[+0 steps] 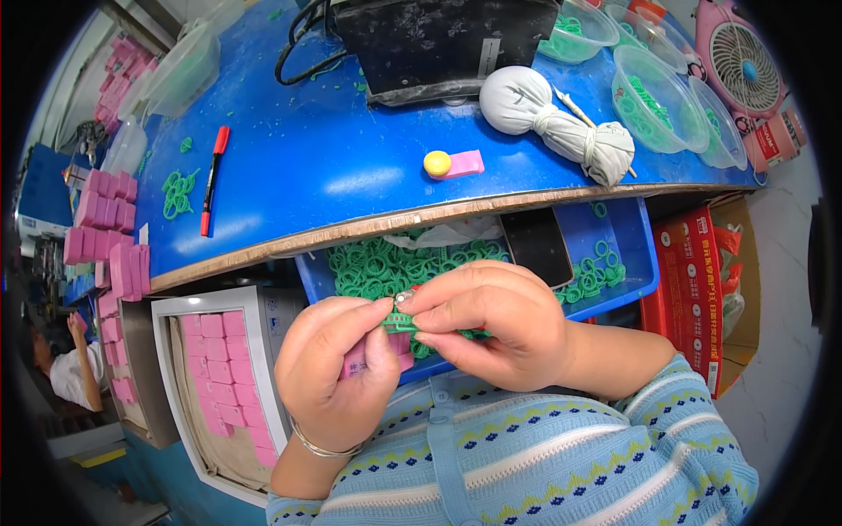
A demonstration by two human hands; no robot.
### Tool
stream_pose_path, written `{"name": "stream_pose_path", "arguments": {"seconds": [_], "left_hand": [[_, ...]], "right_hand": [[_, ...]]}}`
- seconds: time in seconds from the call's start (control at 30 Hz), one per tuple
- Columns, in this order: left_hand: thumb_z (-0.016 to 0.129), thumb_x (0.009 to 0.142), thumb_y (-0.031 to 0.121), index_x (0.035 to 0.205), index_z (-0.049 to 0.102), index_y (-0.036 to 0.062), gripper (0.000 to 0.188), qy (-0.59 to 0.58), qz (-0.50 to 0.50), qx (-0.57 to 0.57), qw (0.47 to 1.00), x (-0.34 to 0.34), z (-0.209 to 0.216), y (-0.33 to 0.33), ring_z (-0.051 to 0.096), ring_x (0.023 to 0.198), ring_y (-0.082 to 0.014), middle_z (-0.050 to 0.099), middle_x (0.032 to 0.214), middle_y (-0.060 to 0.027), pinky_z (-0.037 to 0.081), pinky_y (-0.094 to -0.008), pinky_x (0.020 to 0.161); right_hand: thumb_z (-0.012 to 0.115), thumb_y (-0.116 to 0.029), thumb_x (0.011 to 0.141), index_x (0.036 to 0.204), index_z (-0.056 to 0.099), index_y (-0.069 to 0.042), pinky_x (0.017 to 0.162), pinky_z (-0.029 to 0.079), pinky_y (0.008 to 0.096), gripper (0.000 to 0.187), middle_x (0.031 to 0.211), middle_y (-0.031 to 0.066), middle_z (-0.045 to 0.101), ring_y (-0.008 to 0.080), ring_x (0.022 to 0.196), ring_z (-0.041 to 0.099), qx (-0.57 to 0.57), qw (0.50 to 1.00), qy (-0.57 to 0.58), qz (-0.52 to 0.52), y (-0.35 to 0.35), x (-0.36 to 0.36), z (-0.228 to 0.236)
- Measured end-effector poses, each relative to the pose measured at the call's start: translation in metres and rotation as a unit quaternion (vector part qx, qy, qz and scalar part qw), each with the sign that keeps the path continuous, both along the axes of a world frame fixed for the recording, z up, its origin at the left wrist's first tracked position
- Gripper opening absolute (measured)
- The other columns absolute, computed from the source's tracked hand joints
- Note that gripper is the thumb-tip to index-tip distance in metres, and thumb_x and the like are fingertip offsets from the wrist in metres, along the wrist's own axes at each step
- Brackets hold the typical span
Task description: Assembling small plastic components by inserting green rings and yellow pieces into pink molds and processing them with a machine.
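Observation:
In front of my chest, my left hand pinches a small green ring with a row of holes along its band. My right hand closes on the same ring from the other side, its thumb and fingertips pressed to it. A tiny silvery piece with a bit of red shows between the fingertips; its kind is unclear. Partly hidden by my left hand, a pink block shows; I cannot tell what supports it. Below both hands lies a heap of green rings in a blue tray.
A black phone lies in the tray. On the blue table are a red-black marker, a pink block with a yellow knob, a tied white cloth bundle, a black machine and plastic bowls. Pink blocks fill a box at left.

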State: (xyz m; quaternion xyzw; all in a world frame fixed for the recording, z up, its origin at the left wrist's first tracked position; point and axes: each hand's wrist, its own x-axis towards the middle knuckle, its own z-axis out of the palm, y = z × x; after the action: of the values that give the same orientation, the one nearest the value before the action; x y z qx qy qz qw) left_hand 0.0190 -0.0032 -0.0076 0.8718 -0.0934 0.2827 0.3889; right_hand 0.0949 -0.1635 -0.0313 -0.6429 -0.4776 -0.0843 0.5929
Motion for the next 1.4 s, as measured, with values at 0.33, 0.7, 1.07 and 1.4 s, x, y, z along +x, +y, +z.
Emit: {"name": "stream_pose_path", "arguments": {"seconds": [0.33,0.7,1.07,1.4], "left_hand": [[0.072,0.063,0.000,0.095,0.062,0.0016,0.034,0.067,-0.005,-0.095,0.993,-0.0002,0.0002,-0.0054,0.060,0.076,-0.0229,0.062,0.085,-0.0123,0.048,-0.0302,0.067],[0.068,0.068,-0.004,0.095,0.061,-0.0012,0.028,0.199,-0.004,-0.286,0.937,-0.0076,-0.0016,-0.0026,0.057,0.080,-0.0142,0.058,0.091,-0.0097,0.047,-0.0244,0.071],[0.066,0.070,-0.007,0.100,0.061,-0.0040,0.031,0.253,-0.044,-0.350,0.901,-0.0059,-0.0025,-0.0011,0.055,0.083,-0.0113,0.057,0.096,-0.0088,0.046,-0.0236,0.076],[0.066,0.070,-0.006,0.098,0.062,-0.0035,0.029,0.269,-0.042,-0.351,0.896,-0.0034,-0.0002,-0.0036,0.057,0.083,-0.0112,0.059,0.095,-0.0088,0.046,-0.0237,0.076]], "right_hand": [[0.069,-0.002,0.070,0.087,0.060,-0.002,0.065,0.051,0.0328,0.020,0.090,0.0138,0.064,0.0258,0.078,0.064,0.011,1.000,0.010,-0.013,0.0012,-0.0020,0.0002],[0.067,0.003,0.068,0.090,0.062,0.000,0.063,0.049,0.0321,0.022,0.085,0.0140,0.063,0.0257,0.073,0.062,-0.018,0.999,-0.002,-0.036,-0.0002,0.0015,0.0017],[0.064,0.000,0.064,0.077,0.057,-0.001,0.058,0.049,0.0333,0.016,0.074,0.0113,0.060,0.0254,0.064,0.060,-0.039,0.998,-0.017,-0.048,0.0008,0.0028,0.0010],[0.059,-0.004,0.066,0.071,0.048,-0.005,0.051,0.042,0.0365,0.012,0.063,0.0095,0.051,0.0275,0.056,0.053,-0.109,0.989,0.087,-0.055,0.0004,-0.0041,0.0051]]}}
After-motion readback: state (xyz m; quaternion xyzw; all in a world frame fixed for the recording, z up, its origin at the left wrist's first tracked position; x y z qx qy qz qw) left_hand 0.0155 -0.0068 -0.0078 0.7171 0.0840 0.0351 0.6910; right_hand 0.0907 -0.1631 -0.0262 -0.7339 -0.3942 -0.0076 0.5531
